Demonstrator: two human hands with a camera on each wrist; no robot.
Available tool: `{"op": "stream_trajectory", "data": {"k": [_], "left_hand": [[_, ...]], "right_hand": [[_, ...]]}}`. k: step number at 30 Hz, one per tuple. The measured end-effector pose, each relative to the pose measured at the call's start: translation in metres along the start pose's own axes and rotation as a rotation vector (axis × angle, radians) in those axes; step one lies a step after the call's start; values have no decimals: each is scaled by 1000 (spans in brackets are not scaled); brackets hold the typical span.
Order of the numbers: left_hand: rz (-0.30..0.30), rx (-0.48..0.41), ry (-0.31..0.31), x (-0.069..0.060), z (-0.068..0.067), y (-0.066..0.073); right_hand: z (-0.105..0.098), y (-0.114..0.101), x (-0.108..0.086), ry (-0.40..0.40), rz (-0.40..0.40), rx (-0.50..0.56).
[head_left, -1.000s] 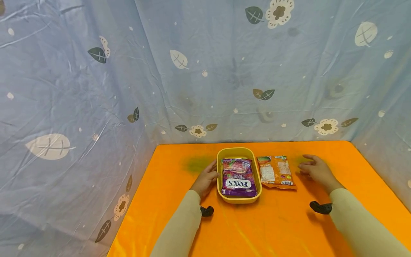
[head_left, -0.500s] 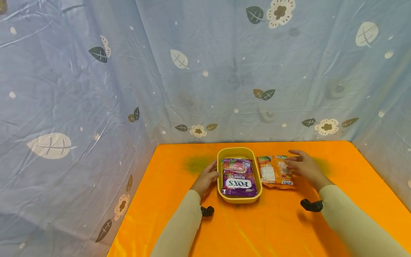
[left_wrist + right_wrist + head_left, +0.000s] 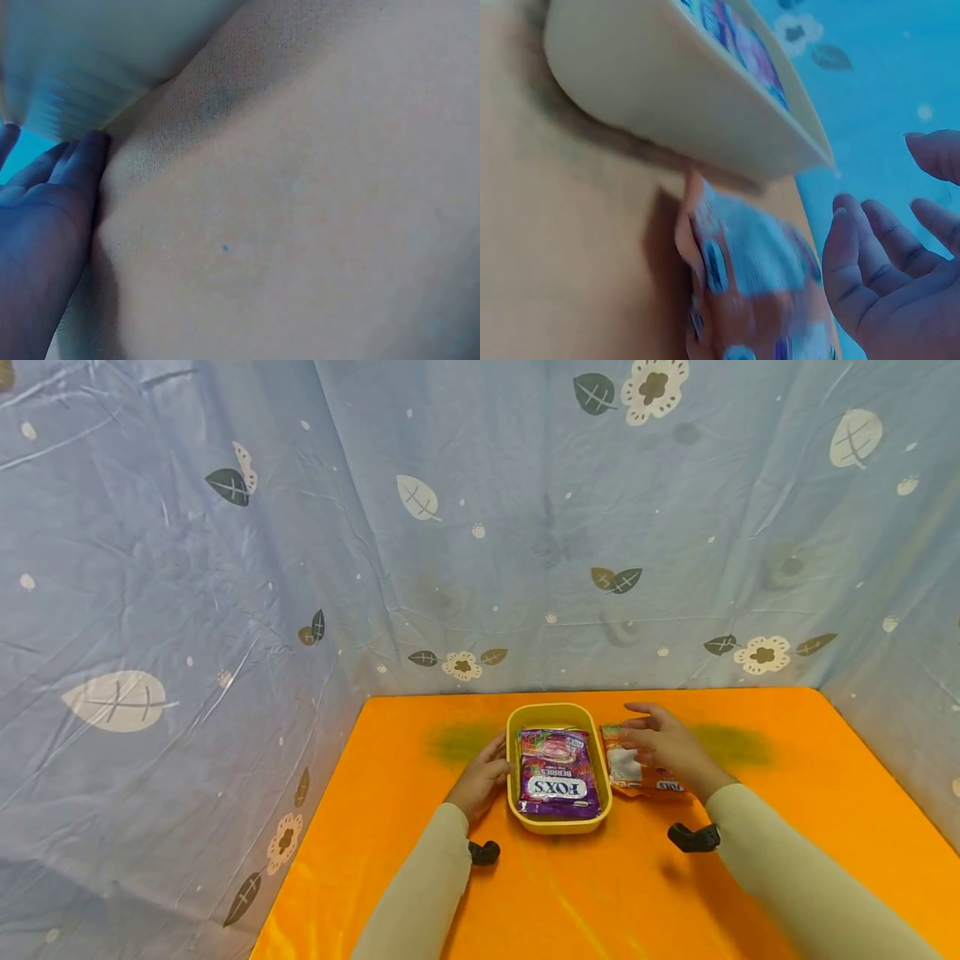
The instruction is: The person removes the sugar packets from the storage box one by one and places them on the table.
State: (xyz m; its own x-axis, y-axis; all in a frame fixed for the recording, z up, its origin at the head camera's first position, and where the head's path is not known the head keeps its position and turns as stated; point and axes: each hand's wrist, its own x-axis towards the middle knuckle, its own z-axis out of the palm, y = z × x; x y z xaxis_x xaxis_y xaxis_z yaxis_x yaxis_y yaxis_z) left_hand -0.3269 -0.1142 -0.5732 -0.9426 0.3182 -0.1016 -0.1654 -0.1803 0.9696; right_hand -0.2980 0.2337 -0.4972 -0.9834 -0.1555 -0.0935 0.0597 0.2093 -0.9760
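Observation:
A yellow tub (image 3: 557,828) stands on the orange table with a purple FOX'S Berries packet (image 3: 557,768) lying in it. My left hand (image 3: 477,783) rests its fingers against the tub's left wall; in the left wrist view the hand (image 3: 46,217) touches the tub's side (image 3: 82,67). Beside the tub's right wall lies an orange packet (image 3: 645,789). My right hand (image 3: 671,747) hovers over that packet with fingers spread, partly covering it. From the right wrist, the hand (image 3: 900,277) holds nothing, and the orange packet (image 3: 757,300) lies next to it.
The orange table (image 3: 405,735) meets a blue patterned curtain (image 3: 480,610) at its back edge, and more curtain hangs along the left and right sides. A black wrist camera (image 3: 693,837) sits under my right wrist, another (image 3: 484,853) at the left.
My right hand has moved left from the right of the orange packet to above it, now covering its upper part. The left hand, tub and packets have stayed in place.

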Motion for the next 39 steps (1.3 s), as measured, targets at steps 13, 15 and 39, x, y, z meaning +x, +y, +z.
{"op": "stream_trajectory", "data": {"k": [13, 15, 39], "left_hand": [[13, -5, -1, 2, -2, 2], [16, -3, -5, 2, -2, 2], [2, 12, -5, 1, -2, 0]], "right_hand": [[48, -25, 2, -134, -8, 62], [54, -29, 2, -164, 2, 62], [117, -19, 19, 37, 53, -113]]}}
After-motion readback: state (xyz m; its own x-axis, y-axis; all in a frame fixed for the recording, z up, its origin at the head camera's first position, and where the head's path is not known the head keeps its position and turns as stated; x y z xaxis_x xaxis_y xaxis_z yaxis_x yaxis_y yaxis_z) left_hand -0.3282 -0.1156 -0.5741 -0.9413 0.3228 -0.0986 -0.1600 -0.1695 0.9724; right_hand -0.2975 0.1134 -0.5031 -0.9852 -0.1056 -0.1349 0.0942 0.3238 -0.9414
